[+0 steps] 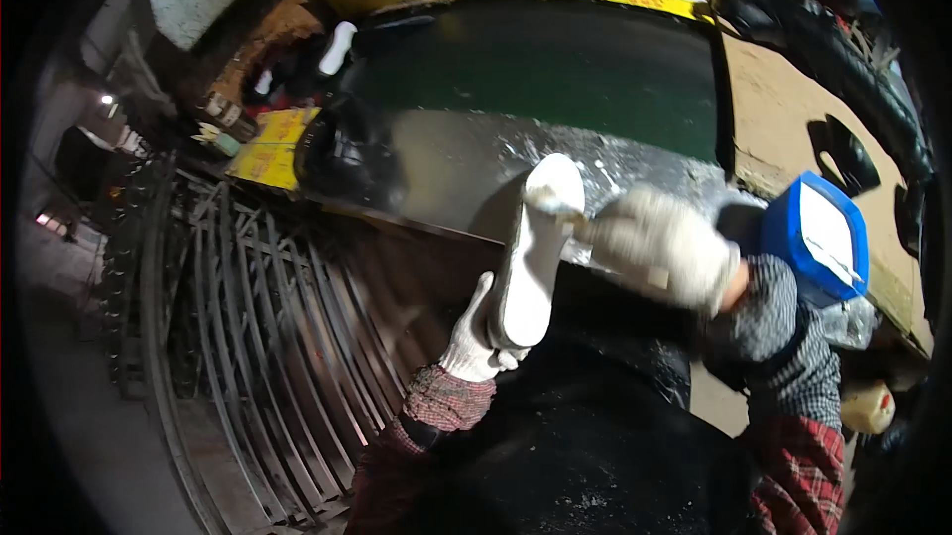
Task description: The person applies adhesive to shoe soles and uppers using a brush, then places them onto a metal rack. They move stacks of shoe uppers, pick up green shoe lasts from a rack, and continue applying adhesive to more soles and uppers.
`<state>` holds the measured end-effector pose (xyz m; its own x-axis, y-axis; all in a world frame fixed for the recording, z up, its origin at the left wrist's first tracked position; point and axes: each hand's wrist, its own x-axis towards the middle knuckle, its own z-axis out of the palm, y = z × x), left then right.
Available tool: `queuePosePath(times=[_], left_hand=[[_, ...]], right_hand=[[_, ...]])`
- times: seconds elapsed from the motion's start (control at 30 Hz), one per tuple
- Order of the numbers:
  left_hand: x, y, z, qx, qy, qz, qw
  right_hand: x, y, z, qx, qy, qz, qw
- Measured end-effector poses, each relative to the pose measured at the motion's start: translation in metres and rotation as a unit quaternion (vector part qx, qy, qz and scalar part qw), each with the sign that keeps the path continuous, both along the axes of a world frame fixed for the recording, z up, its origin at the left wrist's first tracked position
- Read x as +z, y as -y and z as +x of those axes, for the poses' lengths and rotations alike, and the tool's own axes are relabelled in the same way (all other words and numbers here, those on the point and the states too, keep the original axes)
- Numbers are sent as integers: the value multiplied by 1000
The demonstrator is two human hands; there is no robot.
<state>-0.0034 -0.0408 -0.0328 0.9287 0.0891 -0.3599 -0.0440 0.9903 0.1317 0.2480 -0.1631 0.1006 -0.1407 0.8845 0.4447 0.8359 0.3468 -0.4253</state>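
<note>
My left hand (473, 342), in a white knit glove, grips a white shoe sole (533, 272) by its near end. The sole stands tilted, with its long inner face toward me. My right hand (662, 247), also gloved and smeared by motion, is closed round a brush (567, 216). The blurred brush tip touches the sole's upper part. To the right of that hand stands a blue square tub (780, 237) with white liquid (825, 228) inside.
A metal worktop (446, 153) splashed with white meets a dark green belt (555, 59). At its left lies a black plastic bundle (352, 153), with another white sole (338, 47) beyond. A metal rack (268, 307) stands lower left; cardboard (769, 99) lies at right.
</note>
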Motion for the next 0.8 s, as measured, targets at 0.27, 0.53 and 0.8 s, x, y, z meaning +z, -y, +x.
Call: queuePosePath(times=[0.27, 0.53, 0.8], left_hand=[[48, -116, 74, 235, -188, 154, 941], [100, -253, 7, 482, -283, 740, 374], [106, -302, -41, 84, -570, 809, 116]], right_hand=[[6, 25, -21, -13, -97, 36, 995], [-32, 65, -2, -210, -245, -22, 946], [-31, 87, -5, -279, -224, 11, 934]])
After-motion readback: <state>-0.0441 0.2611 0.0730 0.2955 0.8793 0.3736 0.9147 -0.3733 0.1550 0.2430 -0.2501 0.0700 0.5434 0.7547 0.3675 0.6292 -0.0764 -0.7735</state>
